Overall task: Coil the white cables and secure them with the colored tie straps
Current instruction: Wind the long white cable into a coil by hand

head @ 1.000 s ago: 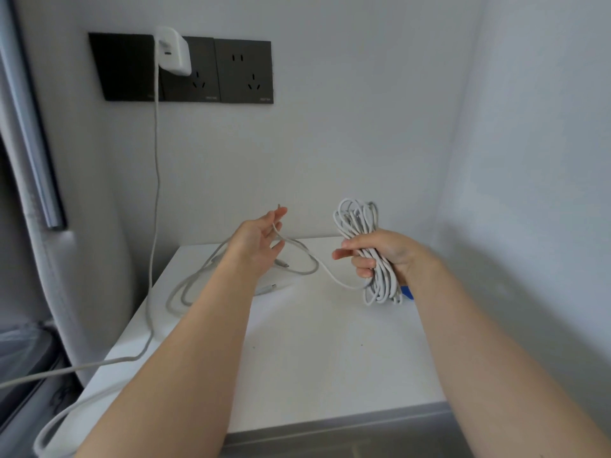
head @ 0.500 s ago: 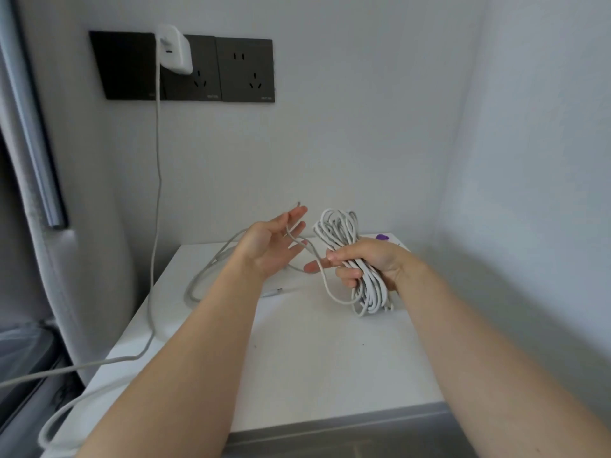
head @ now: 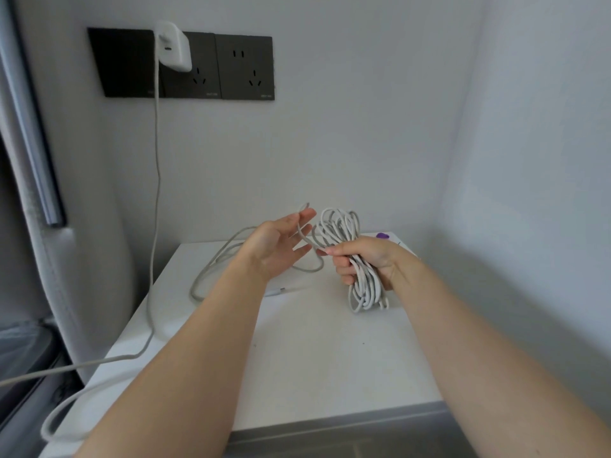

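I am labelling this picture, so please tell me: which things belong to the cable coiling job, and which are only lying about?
Job: coiled cable in the right hand; its loose end across the left hand; purple tie strap; loose cable on the table.
Lying about: plugged-in charger; wall sockets.

Hands: two in shot, left hand [head: 281, 246] and right hand [head: 367, 259].
Coiled bundles: just the one, a white cable coil [head: 350, 256].
Loose cable runs: two I can pick out, the loose cable [head: 211, 269] looping on the desk and the charger cable [head: 156, 193] hanging down the wall; can't tell whether they join up.
Tie straps: one showing, a purple tie strap [head: 382, 235], mostly hidden.
Wall adapters: one, white wall adapter [head: 173, 46].
Socket plates: three dark socket plates [head: 244, 67] in a row.
Desks: one white desk [head: 314, 358].
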